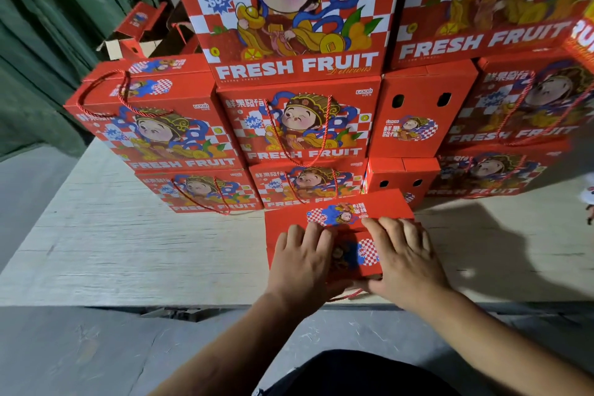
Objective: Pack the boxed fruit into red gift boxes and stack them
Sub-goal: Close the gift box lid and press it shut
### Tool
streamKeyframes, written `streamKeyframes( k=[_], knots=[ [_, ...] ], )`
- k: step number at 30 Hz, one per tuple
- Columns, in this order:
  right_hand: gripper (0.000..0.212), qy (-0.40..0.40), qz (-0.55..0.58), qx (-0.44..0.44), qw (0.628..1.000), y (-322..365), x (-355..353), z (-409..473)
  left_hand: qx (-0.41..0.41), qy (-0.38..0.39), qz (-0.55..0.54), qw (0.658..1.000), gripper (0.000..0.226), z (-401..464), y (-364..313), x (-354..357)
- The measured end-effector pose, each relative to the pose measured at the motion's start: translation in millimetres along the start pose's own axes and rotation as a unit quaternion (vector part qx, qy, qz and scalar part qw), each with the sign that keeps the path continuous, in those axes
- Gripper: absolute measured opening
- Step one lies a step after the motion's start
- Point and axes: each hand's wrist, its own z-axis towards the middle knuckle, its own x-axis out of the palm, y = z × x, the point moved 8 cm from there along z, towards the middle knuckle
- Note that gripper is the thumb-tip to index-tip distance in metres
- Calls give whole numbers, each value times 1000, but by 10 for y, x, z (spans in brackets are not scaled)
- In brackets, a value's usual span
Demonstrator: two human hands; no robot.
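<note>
A red gift box (337, 228) lies flat on a pale wooden board (128, 251), near the board's front edge, and both hands are on its top. The left hand (302, 262) lies palm down over the box's left half, fingers spread fairly wide and nearly straight, their tips reaching the seam where the two lid flaps meet. The right hand (406, 259) covers the box's right side, fingers likewise straight and close together, pointing toward the far flap, with the thumb tucked down at the near edge of the box. Between the two hands a strip of the near flap shows, with its blue and checked print. A loop of red cord (348, 294) sticks out from under the box's near edge, just below the right thumb; whether the thumb touches it I cannot tell.

Just behind the box, touching or almost touching its far edge, rises a stack of matching red boxes (299, 125), printed with "FRESH FRUIT" and a cartoon figure, several with red cord handles hanging down their fronts. Left of the stack and further back sits an open box (135, 38) with its flaps up. A green curtain (48, 26) hangs beyond that, at the far left. Nearer than the board, grey floor (80, 354) runs below its front edge.
</note>
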Motion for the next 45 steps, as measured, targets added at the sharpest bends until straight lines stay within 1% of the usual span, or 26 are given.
streamKeyframes(
  k=[2, 4, 7, 11, 13, 17, 20, 22, 23, 24, 25, 26, 27, 28, 29, 30, 32, 35, 37, 38, 39, 41, 42, 43, 44, 45],
  knots=[
    [139, 53, 1, 22, 998, -8, 40, 22, -2, -3, -2, 1000, 88, 6, -11, 29],
    [143, 94, 11, 29, 995, -11, 79, 89, -16, 7, 5, 1000, 100, 24, 12, 80],
    [141, 125, 32, 11, 992, 9, 121, 207, -36, 23, 17, 999, 108, 24, 58, 181],
    [138, 162, 27, -5, 986, -3, 172, 286, -26, 52, -28, 998, 112, 44, 61, 312],
    [135, 172, 26, -14, 985, -26, 189, 298, -19, 68, -40, 997, 108, 8, 74, 399],
    [123, 155, 2, -34, 987, -7, 178, 207, -11, 103, -55, 993, 100, -49, 115, 495],
    [120, 193, 11, -24, 981, 19, 137, 221, -7, 108, -87, 990, 103, -13, 136, 458],
    [115, 232, 41, -27, 971, 97, 64, 329, -29, 88, -161, 983, 98, -8, 262, 351],
    [106, 219, 67, -36, 973, 184, 2, 427, -70, 52, -217, 972, 92, -5, 399, 276],
    [95, 181, 98, -48, 977, 309, -73, 532, -136, 1, -275, 952, 84, -21, 580, 222],
    [86, 130, 135, -55, 981, 474, -152, 620, -212, -52, -329, 919, 77, -75, 757, 200],
    [80, 89, 164, -58, 981, 660, -194, 672, -279, -84, -389, 874, 69, -137, 876, 242],
    [77, 75, 175, -65, 979, 871, -166, 682, -328, -88, -457, 822, 57, -184, 903, 329],
    [75, 87, 159, -78, 980, 1071, -51, 653, -356, -74, -513, 778, 44, -219, 866, 444],
    [74, 110, 119, -91, 983, 1195, 113, 598, -371, -58, -535, 757, 38, -248, 833, 526],
    [74, 125, 69, -98, 985, 1163, 248, 549, -377, -51, -528, 759, 40, -259, 833, 565],
    [77, 135, 34, -83, 987, 670, 313, 580, -377, -47, -523, 763, 45, -265, 862, 610],
    [82, 184, 12, 16, 983, -327, 204, 550, -393, -65, -556, 729, 46, -275, 878, 641],
    [87, 243, -26, 72, 967, -656, 106, 523, -406, -77, -562, 716, 40, -302, 866, 626],
    [90, 242, -34, 81, 966, -615, 22, 611, -414, -80, -570, 706, 37, -319, 876, 632],
    [89, 214, -15, 67, 974, -418, -72, 763, -420, -75, -585, 690, 35, -334, 888, 653],
    [84, 90, 90, 22, 992, 193, -373, 1093, -424, -40, -635, 645, 37, -344, 880, 731],
    [81, 43, 144, 0, 989, 498, -461, 1177, -418, -14, -661, 623, 40, -349, 872, 782],
    [77, 34, 171, -33, 984, 804, -452, 1177, -408, 11, -685, 604, 43, -358, 865, 816],
    [75, 61, 160, -75, 982, 1081, -297, 1087, -394, 30, -703, 591, 45, -356, 862, 842],
    [75, 102, 112, -114, 982, 1258, -67, 925, -384, 43, -713, 585, 44, -359, 877, 868]
  ],
)
